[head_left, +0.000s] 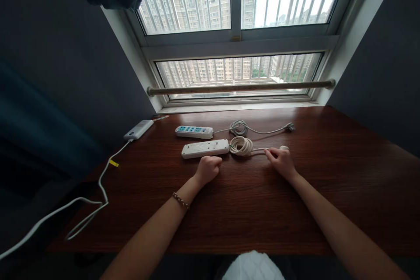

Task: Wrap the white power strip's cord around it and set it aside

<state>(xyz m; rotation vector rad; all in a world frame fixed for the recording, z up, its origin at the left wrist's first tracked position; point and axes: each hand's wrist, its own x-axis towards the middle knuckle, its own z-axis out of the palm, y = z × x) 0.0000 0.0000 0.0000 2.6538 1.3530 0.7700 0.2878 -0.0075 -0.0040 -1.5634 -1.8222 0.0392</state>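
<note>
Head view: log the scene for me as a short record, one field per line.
left grip: curled closed at the front edge of the near power strip; contact unclear
right grip: fingertips on the near cord, close to its pale plug
near power strip: white, no blue sockets showing
near cord: coiled at the strip's right end
far power strip: blue sockets showing
far cord: coiled, then running right to a grey plug
table's left side: white box with white cable

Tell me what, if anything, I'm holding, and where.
Your right hand pinches the cord of the nearer strip, near its plug. Your left hand, curled by the strip, shows nothing held.
</note>
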